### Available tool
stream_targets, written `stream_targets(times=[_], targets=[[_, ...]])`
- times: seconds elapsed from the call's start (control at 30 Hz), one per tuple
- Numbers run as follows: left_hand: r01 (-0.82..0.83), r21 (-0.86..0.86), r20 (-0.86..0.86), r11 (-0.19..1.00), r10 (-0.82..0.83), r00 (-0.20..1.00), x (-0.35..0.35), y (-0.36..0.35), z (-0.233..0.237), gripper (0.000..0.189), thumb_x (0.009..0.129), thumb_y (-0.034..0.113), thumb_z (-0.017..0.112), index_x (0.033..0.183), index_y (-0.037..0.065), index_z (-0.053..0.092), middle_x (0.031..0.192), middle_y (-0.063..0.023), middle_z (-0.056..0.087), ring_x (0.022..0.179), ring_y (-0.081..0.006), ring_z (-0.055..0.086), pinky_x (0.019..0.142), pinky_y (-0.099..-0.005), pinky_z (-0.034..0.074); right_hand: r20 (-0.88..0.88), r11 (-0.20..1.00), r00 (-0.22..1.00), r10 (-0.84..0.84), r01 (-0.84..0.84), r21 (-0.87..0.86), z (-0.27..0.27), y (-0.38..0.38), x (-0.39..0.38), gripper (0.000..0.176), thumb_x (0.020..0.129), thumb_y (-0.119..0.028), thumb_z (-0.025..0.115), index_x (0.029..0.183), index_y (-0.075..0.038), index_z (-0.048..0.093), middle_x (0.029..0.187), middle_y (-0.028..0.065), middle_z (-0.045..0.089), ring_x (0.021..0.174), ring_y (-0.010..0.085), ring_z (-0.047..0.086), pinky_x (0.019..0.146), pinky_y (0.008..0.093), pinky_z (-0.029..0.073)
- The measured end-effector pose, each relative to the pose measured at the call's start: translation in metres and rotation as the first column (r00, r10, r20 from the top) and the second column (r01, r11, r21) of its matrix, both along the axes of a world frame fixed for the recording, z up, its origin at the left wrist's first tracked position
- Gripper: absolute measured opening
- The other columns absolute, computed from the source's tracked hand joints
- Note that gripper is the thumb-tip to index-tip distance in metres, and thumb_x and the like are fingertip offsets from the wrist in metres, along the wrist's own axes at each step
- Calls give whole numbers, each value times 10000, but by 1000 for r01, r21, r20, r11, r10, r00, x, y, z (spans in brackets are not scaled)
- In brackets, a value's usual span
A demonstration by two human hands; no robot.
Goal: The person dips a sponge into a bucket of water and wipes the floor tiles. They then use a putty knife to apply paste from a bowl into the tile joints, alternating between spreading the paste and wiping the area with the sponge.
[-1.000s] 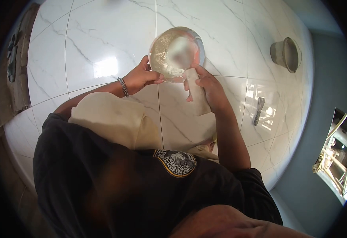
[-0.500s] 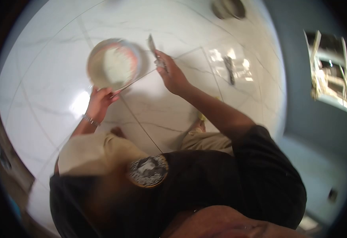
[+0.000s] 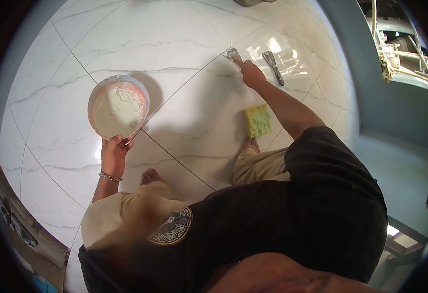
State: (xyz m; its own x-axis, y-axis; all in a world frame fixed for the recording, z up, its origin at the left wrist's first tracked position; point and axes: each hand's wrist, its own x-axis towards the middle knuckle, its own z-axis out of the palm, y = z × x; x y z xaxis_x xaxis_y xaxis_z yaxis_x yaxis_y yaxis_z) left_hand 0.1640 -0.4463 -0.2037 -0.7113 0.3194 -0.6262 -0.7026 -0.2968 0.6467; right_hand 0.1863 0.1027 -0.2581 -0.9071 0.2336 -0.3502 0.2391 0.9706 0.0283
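My left hand grips the near rim of a round bowl, thumb over the edge. Creamy white paste coats the inside of the bowl, which has a pinkish inner wall. Out to the right, my right hand is closed around a putty knife. Its smeared blade is right at a joint line between the floor tiles. A second putty knife lies on the floor just beyond that hand. Nearer to me, a yellow-green sponge is by my right foot.
Glossy white marbled tiles with thin dark joints cover the floor. A blue-grey wall with an opening runs along the right. A dark container is cut off at the top edge. Brown boards lie at lower left.
My right hand has moved with the putty knife from beside the bowl out to the tile joint at the right. My left hand stays at the bowl's rim. The view has shifted, showing the sponge.
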Motion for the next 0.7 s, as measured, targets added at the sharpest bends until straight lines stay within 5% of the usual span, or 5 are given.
stream_targets(times=[0.23, 0.47, 0.53, 0.7], targets=[[61, -10, -37, 998, -61, 997, 0, -4, -2, 619, 876, 243, 679, 1397, 101, 378, 1225, -80, 599, 1040, -242, 626, 850, -362, 510, 44, 998, 997, 67, -66, -16, -13, -2, -21, 706, 903, -62, 502, 1553, -238, 287, 1141, 212, 587, 1032, 377, 642, 864, 452, 541], [43, -16, -72, 999, -44, 996, 1, -10, -20, 593, 889, 304, 673, 1377, 110, 399, 1231, -60, 576, 1051, -225, 615, 864, -360, 493, 336, 956, 898, 284, -292, -28, 17, -3, -44, 625, 864, -65, 513, 1478, -155, 443, 1035, 237, 678, 1009, 378, 648, 871, 448, 527], [-56, -41, -46, 998, 54, 998, 3, -7, -18, 573, 882, 223, 664, 1350, 72, 369, 1163, -68, 584, 981, -197, 619, 814, -347, 502, 238, 984, 959, 152, -123, -132, 18, -11, -43, 631, 878, -67, 568, 1478, -230, 462, 979, 224, 656, 923, 367, 658, 838, 437, 513], [-235, 42, -59, 971, 238, 970, 3, -32, -59, 441, 923, 291, 650, 1252, 54, 477, 1208, -100, 594, 1023, -216, 628, 868, -352, 489, 311, 969, 921, 233, -193, -155, -21, -19, -20, 589, 921, -183, 641, 1477, -175, 449, 1069, 226, 670, 968, 371, 656, 887, 423, 501]])
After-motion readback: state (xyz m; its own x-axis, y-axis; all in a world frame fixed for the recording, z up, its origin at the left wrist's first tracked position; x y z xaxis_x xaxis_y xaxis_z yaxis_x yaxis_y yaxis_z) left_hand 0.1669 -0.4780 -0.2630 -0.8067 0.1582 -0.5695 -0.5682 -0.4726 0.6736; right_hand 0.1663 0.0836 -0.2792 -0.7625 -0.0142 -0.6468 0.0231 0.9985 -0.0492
